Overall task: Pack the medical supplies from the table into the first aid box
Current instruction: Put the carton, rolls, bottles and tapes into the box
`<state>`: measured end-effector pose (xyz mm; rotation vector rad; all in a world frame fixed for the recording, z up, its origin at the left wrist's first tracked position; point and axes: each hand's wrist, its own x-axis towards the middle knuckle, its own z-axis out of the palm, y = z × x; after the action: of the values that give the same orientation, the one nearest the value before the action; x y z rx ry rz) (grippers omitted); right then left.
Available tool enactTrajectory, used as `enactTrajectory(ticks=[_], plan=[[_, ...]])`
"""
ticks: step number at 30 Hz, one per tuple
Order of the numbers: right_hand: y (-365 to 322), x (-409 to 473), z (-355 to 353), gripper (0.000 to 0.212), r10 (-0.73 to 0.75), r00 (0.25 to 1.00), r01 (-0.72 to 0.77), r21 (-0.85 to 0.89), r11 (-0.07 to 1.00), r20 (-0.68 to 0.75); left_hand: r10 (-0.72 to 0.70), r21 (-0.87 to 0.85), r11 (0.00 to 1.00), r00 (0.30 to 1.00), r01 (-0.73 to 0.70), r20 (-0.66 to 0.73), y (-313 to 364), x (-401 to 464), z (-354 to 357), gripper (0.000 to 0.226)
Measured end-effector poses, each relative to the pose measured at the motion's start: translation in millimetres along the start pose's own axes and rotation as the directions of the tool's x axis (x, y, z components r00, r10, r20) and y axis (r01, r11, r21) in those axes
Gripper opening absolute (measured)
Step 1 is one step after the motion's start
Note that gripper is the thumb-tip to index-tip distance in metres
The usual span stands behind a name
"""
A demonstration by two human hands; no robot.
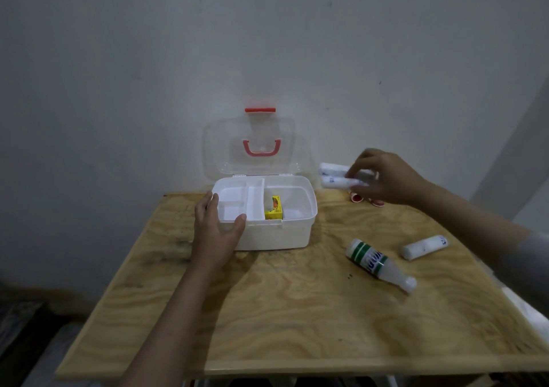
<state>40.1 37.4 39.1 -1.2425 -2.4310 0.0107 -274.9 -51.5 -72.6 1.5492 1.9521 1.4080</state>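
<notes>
The white first aid box (pixel 294 235) stands open at the back of the wooden table (pixel 297 312), its clear lid (pixel 219 149) with red handle upright against the wall. A white divider tray (pixel 237 202) fills the box's left half. A yellow carton (pixel 274 208) lies in the right half. My left hand (pixel 215 232) grips the box's front left corner. My right hand (pixel 383 178) holds two white bandage rolls (pixel 335 177) in the air, right of the box. A third bandage roll (pixel 423 247) and a white bottle (pixel 378 263) with a green label lie on the table.
Two small red-rimmed items (pixel 356 198) sit on the table under my right hand. A white wall rises right behind the table. Dark clutter lies on the floor at the lower left.
</notes>
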Motion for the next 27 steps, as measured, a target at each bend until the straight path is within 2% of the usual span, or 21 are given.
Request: enactTrajectory(ticks=[3, 5, 11, 14, 17, 19, 22, 27], plan=[[-31, 28, -3, 0.021, -0.095, 0.975, 0.11, -0.065, 0.992, 0.202, 0.001, -0.012, 1.0, 1.0, -0.001, -0.006, 1, -1, 0, 0.069], [-49, 47, 1, 0.021, -0.084, 0.934, 0.147, -0.159, 0.976, 0.347, 0.002, -0.014, 1.0, 1.0, -0.002, -0.006, 2, -2, 0, 0.07], [-87, 89, 30, 0.044, 0.025, 0.825, 0.213, -0.352, 0.911, 0.564, -0.001, -0.007, 1.0, 1.0, 0.001, 0.0, 1, -2, -1, 0.071], [-93, 100, 46, 0.044, 0.056, 0.775, 0.263, -0.403, 0.876, 0.629, 0.0, -0.001, 1.0, 1.0, 0.0, 0.003, 1, -2, -1, 0.071], [-94, 103, 60, 0.042, 0.062, 0.753, 0.289, -0.414, 0.863, 0.655, 0.006, 0.004, 1.0, 1.0, -0.006, -0.006, 2, -3, -1, 0.072], [-90, 101, 68, 0.04, 0.034, 0.763, 0.303, -0.404, 0.863, 0.645, 0.014, 0.001, 1.0, 1.0, -0.014, -0.008, 2, -3, -1, 0.071], [-80, 98, 72, 0.039, -0.043, 0.816, 0.303, -0.364, 0.881, 0.576, 0.011, -0.001, 1.0, 1.0, -0.011, -0.012, 3, -4, -1, 0.071], [-68, 97, 68, 0.047, -0.194, 0.905, 0.324, -0.318, 0.891, 0.379, 0.002, -0.01, 1.0, 1.0, -0.002, -0.016, 4, -4, 0, 0.071]])
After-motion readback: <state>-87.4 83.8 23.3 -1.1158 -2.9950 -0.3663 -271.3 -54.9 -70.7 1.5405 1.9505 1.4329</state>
